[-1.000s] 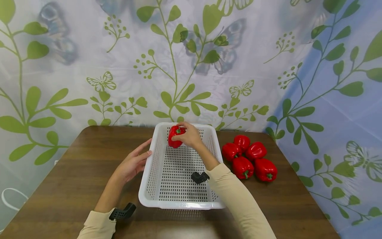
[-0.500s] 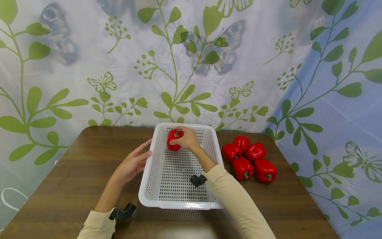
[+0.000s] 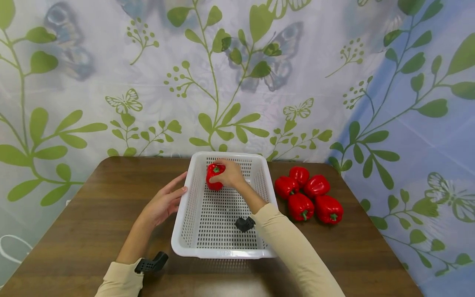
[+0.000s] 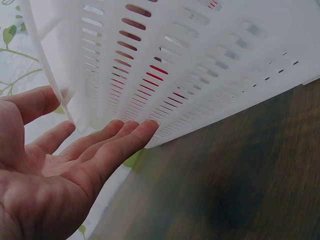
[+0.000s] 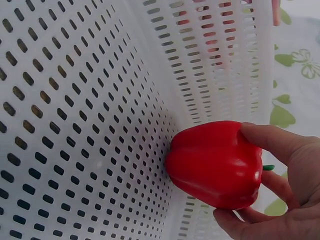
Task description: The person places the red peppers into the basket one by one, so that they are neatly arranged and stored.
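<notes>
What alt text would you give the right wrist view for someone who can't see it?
A right hand grips a red pepper with thumb and fingers, its base touching the perforated floor of a white basket. The basket's slotted wall rises behind, with more red showing through the slots and a leaf-print cloth beyond.

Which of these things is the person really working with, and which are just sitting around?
In use:
right hand, gripping a red bell pepper
white perforated basket, where that pepper sits
left hand, flat against the basket's side
five red bell peppers waiting beside the basket

Just there:
brown wooden table
leaf-and-butterfly curtain
</notes>
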A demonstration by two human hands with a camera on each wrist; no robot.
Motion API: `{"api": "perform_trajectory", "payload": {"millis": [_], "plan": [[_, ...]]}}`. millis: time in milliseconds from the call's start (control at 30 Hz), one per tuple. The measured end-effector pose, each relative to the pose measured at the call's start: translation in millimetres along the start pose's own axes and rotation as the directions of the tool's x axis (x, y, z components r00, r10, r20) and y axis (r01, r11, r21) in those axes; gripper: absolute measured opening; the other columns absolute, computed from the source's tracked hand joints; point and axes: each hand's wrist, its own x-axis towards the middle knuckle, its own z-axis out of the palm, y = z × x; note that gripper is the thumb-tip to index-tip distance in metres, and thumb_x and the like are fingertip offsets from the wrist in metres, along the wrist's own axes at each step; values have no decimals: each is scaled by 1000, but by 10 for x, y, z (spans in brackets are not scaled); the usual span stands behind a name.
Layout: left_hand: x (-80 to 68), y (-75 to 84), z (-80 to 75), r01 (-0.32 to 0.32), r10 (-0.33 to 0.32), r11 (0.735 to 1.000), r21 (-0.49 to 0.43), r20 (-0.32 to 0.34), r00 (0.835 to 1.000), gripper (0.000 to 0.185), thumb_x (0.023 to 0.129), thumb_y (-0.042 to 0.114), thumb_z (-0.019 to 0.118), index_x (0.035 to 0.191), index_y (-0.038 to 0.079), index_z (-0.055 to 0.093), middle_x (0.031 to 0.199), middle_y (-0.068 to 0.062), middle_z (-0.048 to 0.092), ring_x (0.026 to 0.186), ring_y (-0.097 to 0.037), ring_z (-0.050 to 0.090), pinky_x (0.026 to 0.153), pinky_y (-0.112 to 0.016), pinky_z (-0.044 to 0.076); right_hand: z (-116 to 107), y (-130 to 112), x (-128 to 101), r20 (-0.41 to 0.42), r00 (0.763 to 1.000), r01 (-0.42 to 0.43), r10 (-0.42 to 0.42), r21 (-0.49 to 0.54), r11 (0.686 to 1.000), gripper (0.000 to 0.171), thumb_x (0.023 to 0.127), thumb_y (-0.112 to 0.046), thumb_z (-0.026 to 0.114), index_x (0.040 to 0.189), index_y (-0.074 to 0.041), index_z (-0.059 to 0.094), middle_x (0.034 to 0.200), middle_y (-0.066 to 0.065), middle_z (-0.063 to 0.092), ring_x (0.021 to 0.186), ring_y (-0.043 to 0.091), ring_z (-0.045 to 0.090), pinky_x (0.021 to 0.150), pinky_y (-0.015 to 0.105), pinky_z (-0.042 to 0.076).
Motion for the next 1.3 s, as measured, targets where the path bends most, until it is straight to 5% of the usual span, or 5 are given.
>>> {"api": "perform_trajectory", "payload": {"millis": [1300], "plan": [[9,-23,-28,-4,4,1000,9,4,1000,63,107,22,52,163,26,23,150,-28,41,122,-34,65,90,-45,60,11,-20,-24,17,1000,3,-3,20,1000,64,80,-22,85,139,-19,62,138,11,61,125,29,56,97,45,56]]}}
